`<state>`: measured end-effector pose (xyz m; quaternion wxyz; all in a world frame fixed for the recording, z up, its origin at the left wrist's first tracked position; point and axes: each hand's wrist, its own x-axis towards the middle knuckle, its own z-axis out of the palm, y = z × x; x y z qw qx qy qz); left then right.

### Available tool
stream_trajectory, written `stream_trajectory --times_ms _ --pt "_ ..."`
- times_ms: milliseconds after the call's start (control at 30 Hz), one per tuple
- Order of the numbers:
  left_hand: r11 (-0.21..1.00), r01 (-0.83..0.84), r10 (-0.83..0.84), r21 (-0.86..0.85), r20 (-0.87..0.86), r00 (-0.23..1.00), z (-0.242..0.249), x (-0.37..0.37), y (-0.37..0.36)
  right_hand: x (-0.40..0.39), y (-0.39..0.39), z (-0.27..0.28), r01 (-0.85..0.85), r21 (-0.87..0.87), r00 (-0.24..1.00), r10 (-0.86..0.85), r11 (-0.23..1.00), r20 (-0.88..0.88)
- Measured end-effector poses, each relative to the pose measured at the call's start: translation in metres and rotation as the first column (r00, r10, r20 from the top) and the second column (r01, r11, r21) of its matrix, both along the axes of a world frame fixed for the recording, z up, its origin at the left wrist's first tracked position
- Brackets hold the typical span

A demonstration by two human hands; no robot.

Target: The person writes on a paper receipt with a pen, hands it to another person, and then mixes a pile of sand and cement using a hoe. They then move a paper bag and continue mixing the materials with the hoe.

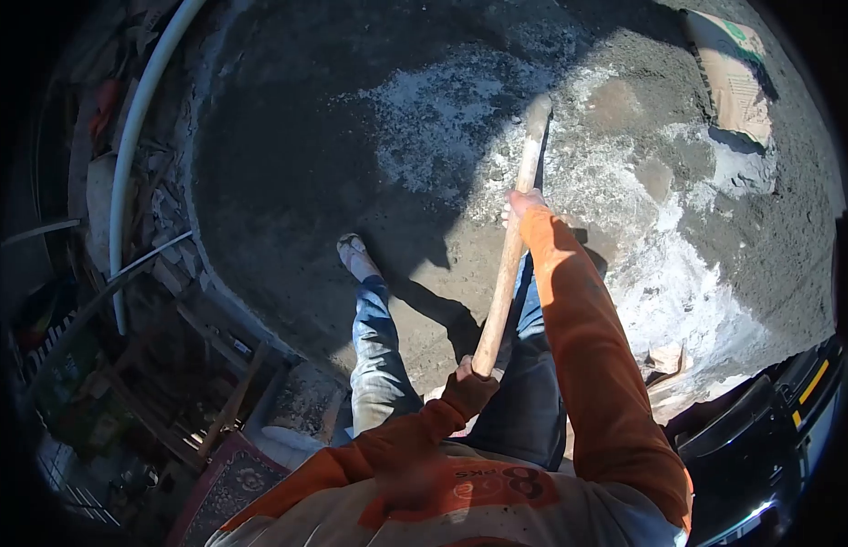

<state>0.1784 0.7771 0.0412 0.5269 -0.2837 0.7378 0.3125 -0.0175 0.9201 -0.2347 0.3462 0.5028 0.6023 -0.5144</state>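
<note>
Fingers [519, 202] around wooden handle [508, 273]

Lying in hard sunlight: grey ground [287, 173] dusted with pale powder [442, 118]; sack [738, 77] at far right; white pipe [137, 128] curving past rubble [169, 228] on left.

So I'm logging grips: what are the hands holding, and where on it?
Both hold one long wooden handle: the left hand at its near end, the right hand further along. Its working end cannot be made out.
</note>
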Motion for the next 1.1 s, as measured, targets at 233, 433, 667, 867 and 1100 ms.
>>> stream_trajectory --times_ms 233,433,667,867,1100 --pt "0.830 0.531 -0.554 0.171 0.142 0.820 -0.144 0.101 -0.250 0.156 -0.155 -0.053 0.081 0.253 0.955 -0.003 0.964 -0.297" --pt "0.874 0.479 -0.478 0.083 -0.035 0.878 -0.122 0.071 -0.254 0.087 -0.195 0.126 0.531 0.171 0.808 -0.436 0.830 -0.397" --pt "0.988 0.134 -0.112 0.074 -0.244 0.963 -0.100 -0.075 -0.167 -0.100 -0.086 0.094 0.284 0.175 0.896 -0.196 0.943 -0.398" --pt "1.000 0.025 -0.025 -0.003 0.020 0.999 -0.082 0.064 -0.196 0.059 -0.179 0.023 0.043 0.300 0.943 0.060 0.953 -0.328" --pt "0.945 0.279 -0.316 0.172 0.251 0.915 -0.120 0.185 -0.215 0.206 -0.212 0.028 0.006 0.299 0.966 0.072 0.954 -0.248"
